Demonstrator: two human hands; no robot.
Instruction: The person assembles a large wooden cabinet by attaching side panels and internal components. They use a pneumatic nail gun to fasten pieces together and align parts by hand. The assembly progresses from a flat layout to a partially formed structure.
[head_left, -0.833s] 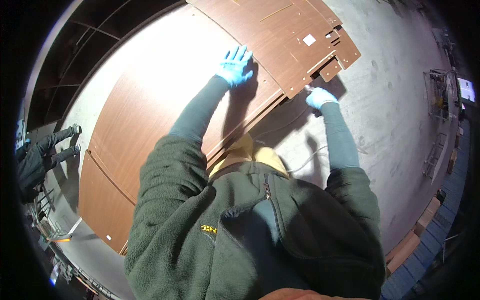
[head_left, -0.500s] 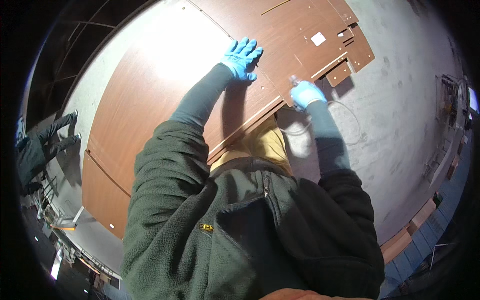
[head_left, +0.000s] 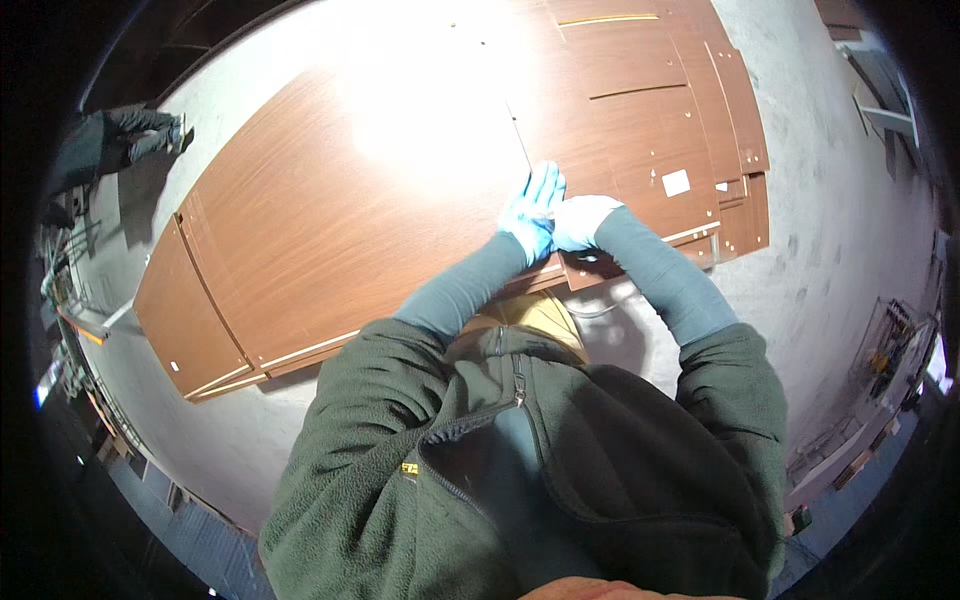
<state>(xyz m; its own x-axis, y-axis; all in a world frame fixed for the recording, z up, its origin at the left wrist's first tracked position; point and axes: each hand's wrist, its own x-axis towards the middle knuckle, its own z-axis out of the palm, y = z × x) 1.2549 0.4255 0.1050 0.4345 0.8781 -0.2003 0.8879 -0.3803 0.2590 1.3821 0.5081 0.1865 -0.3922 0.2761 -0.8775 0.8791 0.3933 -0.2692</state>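
Large brown wood-grain panels (head_left: 330, 240) spread out in front of me. My left hand (head_left: 531, 213), in a blue glove, lies on them with its fingers stretched out together, beside the seam between two boards. Close against it on the right, my gloved right hand (head_left: 583, 222) is closed around a hand tool with a hose. Most of that tool is hidden by the hand. A thin pale hose (head_left: 612, 306) loops below the near edge of the panels, under my right forearm.
Smaller brown boards (head_left: 745, 215) and a white square label (head_left: 676, 182) are at the right end. Another person (head_left: 110, 150) is at the far left. A rack (head_left: 880, 335) stands on the grey floor to the right. Strong glare whitens the panels' far middle.
My right hand has moved left from the panels' near edge to beside my left hand. My left hand's fingers have come closer together. The view has shifted, showing more of the panels' left end.
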